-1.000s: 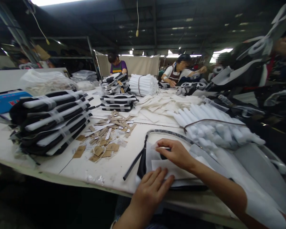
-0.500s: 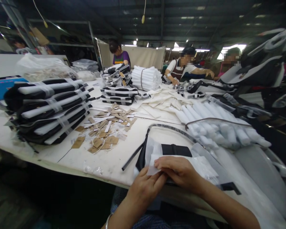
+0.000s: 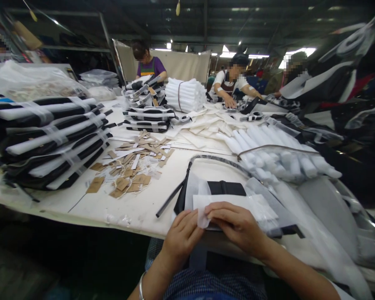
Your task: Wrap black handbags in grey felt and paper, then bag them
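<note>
A black handbag (image 3: pixel 226 188) lies at the table's front edge, its strap wrapped in clear film and arched behind it. Thin white wrapping sheet (image 3: pixel 225 201) covers the bag's near side. My right hand (image 3: pixel 237 223) pinches the folded edge of this sheet between thumb and fingers. Close beside it, my left hand (image 3: pixel 181 233) is closed at the sheet's left part, fingers together near the bag's front edge. What lies under the left fingertips is hidden.
Loose brown tags (image 3: pixel 134 181) are heaped left of the bag. Wrapped black bags (image 3: pixel 54 139) are stacked at far left. White foam rolls (image 3: pixel 278 156) lie bundled at right, another foam bundle (image 3: pixel 185 95) farther back. Co-workers (image 3: pixel 231 83) work across the table.
My left hand has shifted left, away from the right hand. The sheet's folded edge now hangs between the hands. The whole view has shifted slightly.
</note>
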`<action>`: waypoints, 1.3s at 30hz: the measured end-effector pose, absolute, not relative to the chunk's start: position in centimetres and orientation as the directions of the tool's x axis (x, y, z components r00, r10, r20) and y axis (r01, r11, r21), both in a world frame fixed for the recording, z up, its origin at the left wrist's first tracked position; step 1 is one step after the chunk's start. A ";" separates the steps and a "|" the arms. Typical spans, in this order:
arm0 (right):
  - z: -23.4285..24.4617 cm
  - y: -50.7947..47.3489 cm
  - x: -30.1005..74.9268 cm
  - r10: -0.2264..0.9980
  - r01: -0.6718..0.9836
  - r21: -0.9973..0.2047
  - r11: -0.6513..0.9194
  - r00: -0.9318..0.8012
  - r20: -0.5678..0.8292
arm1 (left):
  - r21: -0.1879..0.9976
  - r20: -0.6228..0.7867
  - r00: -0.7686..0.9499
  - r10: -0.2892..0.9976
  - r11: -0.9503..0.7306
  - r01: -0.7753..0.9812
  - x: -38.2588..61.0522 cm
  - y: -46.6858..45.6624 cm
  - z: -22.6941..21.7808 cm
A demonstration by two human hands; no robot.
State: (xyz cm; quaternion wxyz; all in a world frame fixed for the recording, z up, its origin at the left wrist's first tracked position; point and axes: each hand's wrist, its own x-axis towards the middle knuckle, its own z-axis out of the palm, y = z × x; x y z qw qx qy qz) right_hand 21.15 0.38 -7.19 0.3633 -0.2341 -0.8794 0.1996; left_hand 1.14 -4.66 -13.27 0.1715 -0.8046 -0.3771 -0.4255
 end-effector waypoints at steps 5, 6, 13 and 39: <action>-7.5 0.3 21.2 0.442 0.229 -0.400 0.887 -0.672 0.595 | 0.144 0.817 0.294 0.496 -0.669 0.729 0.8 -4.8 -14.5; -7.5 0.3 21.3 0.424 0.225 -0.380 0.897 -0.677 0.602 | 0.156 0.821 0.273 0.501 -0.658 0.737 0.7 -4.8 -14.7; -8.0 0.4 21.6 0.366 0.179 -0.342 0.923 -0.683 0.632 | 0.088 0.786 0.373 0.493 -0.686 0.722 0.4 -4.7 -14.4; -5.1 8.4 19.2 0.639 0.599 -0.269 0.754 -0.764 0.089 | 0.027 0.721 0.454 0.524 -0.675 0.737 -0.1 -4.5 -13.8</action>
